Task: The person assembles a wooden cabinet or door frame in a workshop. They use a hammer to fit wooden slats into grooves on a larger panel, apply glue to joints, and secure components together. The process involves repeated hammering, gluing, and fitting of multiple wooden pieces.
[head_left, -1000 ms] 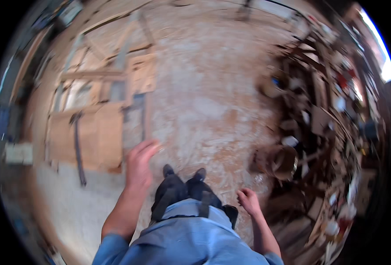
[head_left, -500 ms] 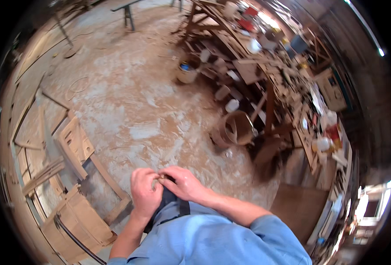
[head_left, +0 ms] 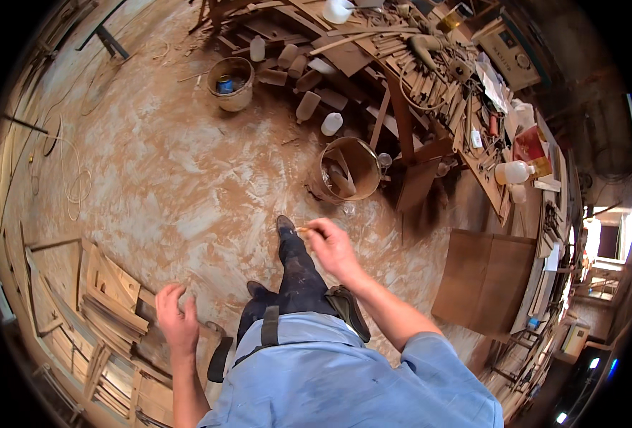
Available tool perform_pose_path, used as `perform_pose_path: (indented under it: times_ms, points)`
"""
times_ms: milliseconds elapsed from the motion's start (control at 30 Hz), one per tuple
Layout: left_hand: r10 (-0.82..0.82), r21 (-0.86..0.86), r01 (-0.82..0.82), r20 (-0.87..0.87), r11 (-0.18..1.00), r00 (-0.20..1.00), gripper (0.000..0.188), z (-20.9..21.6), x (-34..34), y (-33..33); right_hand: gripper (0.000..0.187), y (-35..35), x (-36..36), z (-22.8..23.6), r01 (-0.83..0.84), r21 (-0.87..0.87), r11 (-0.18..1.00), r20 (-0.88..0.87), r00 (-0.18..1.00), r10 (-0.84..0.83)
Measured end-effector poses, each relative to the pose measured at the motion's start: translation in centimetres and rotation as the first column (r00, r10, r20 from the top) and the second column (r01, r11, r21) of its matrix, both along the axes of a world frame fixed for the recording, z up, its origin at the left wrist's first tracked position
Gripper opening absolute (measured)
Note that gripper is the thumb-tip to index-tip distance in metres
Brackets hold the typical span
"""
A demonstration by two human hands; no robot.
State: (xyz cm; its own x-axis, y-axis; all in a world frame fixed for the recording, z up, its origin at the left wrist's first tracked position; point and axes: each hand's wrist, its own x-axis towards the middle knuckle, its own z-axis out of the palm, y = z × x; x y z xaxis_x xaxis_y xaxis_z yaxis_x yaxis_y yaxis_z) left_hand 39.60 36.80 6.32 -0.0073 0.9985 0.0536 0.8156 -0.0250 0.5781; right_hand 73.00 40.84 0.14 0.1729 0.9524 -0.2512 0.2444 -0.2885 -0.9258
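My right hand [head_left: 334,248] is out in front of me over the floor, its fingertips pinched on a small, thin, yellowish-tan piece [head_left: 302,229]; its kind is too small to make out. My left hand [head_left: 177,317] hangs apart on the left with nothing in it, fingers loosely spread. It is nearest the stacked wooden parts [head_left: 112,314] at the left. Between the two hands are my dark trousers [head_left: 296,274] and shoes [head_left: 285,225], one foot ahead of the other. A dark pouch [head_left: 350,314] sits at my right hip on the belt.
Ahead stands a bucket [head_left: 323,187] with scraps inside, and farther off another bucket [head_left: 231,96] holding a blue can. A cluttered workbench [head_left: 483,182] runs along the right, with plastic bottles [head_left: 307,107] beneath. A brown board [head_left: 466,285] stands at right. A pale hose [head_left: 80,187] lies on the dusty floor.
My hands were together at my waist and have come apart, the left going left, the right forward with the small piece. The view has shifted toward the bench and buckets.
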Motion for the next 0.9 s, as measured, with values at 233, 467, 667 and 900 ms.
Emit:
perform_pose_path:
  times_ms: [233,467,667,900]
  points:
    - [0.317,-0.672,-0.375,-0.215,0.639,0.924,0.025,-11.2,-8.8,-6.9,0.013,5.7,13.5,-9.0,0.274,-0.002,0.962,0.368,0.894,-0.254]
    - [0.514,-0.756,-0.471,-0.210,0.454,0.832,0.030,-10.7,-7.5,-6.5,0.048,11.1,20.3,-16.3,0.237,-0.303,0.923,0.197,0.963,-0.183]
    - [0.669,-0.705,-0.516,-0.079,0.487,0.739,0.030,-11.2,-5.2,-7.5,0.029,15.2,20.3,-14.6,0.184,-0.484,0.855,0.064,0.982,-0.175]
    - [0.750,-0.631,-0.586,-0.010,0.509,0.662,0.032,-12.0,-6.4,-10.6,0.016,13.3,15.5,-14.2,-0.155,-0.559,0.814,-0.144,0.986,0.089]
